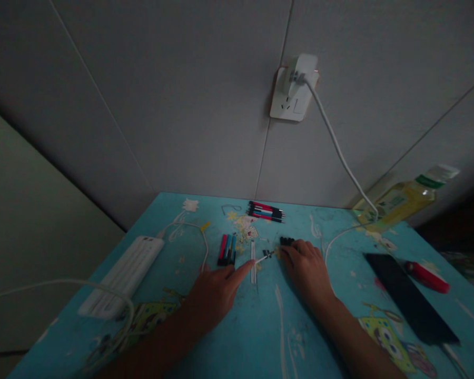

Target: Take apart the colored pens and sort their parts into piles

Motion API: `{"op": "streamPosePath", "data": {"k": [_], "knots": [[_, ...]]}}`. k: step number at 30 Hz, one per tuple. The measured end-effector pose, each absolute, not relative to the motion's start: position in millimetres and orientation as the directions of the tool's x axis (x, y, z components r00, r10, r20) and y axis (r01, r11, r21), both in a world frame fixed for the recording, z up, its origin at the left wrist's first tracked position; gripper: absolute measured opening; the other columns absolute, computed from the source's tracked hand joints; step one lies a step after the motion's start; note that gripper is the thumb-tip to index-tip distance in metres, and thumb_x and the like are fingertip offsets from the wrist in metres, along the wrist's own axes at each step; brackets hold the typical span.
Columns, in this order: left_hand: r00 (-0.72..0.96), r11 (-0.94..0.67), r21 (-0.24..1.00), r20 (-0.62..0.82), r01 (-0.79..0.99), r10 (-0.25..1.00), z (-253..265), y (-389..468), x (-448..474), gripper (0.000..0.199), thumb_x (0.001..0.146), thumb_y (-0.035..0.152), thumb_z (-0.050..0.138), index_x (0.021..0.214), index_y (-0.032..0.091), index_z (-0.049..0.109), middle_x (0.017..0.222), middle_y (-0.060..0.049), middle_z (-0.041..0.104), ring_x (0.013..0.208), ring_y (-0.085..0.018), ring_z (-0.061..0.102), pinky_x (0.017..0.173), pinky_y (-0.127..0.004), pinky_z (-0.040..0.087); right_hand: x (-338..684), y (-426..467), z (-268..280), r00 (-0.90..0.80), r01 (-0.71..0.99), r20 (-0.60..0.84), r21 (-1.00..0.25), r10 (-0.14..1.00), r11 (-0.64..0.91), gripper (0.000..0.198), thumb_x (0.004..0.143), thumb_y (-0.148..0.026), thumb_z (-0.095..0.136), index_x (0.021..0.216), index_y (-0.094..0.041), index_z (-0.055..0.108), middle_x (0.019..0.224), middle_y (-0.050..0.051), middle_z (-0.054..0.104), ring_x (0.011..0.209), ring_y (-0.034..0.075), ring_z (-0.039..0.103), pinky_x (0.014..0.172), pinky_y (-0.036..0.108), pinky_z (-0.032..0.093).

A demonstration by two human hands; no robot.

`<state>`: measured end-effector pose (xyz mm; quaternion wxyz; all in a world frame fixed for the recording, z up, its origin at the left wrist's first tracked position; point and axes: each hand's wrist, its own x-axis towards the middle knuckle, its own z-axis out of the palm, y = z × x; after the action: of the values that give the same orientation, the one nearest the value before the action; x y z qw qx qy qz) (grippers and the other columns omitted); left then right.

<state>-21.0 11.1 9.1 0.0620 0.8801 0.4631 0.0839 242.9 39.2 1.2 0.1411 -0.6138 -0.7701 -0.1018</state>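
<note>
My left hand [217,292] pinches a thin white pen refill [264,258], its tip pointing right. My right hand [306,266] is closed near that tip, fingers together; whatever they hold is too small to make out. Beside its fingers lie several black pen parts [286,241], partly covered by the hand. Between the hands, more white refills [253,268] lie side by side on the table, with small dark pieces [266,253] near them. Red and blue pen barrels with black ends [227,250] lie just beyond my left hand. Farther back is a row of several whole pens [265,211].
A white power strip [122,276] with a cable lies at left. On the right are a dark flat phone-like slab [411,297], a red object [427,277] and a bottle of yellow liquid [406,200]. A white cable [335,142] hangs from the wall socket [290,100] to the blue table [237,347].
</note>
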Motion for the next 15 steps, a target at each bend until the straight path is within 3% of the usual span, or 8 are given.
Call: {"op": "streamPosePath", "data": {"k": [15], "knots": [[0.553, -0.553, 0.191, 0.059, 0.811, 0.831, 11.6, 12.4, -20.1, 0.060, 0.097, 0.011, 0.042, 0.151, 0.035, 0.032, 0.089, 0.000, 0.068, 0.077, -0.019, 0.066, 0.074, -0.033, 0.046, 241.3, 39.4, 1.6, -0.209, 0.973, 0.346, -0.018, 0.915, 0.229, 0.022, 0.098, -0.027, 0.054, 0.110, -0.024, 0.072, 0.096, 0.007, 0.065, 0.090, 0.022, 0.055, 0.081, 0.034, 0.036]]}}
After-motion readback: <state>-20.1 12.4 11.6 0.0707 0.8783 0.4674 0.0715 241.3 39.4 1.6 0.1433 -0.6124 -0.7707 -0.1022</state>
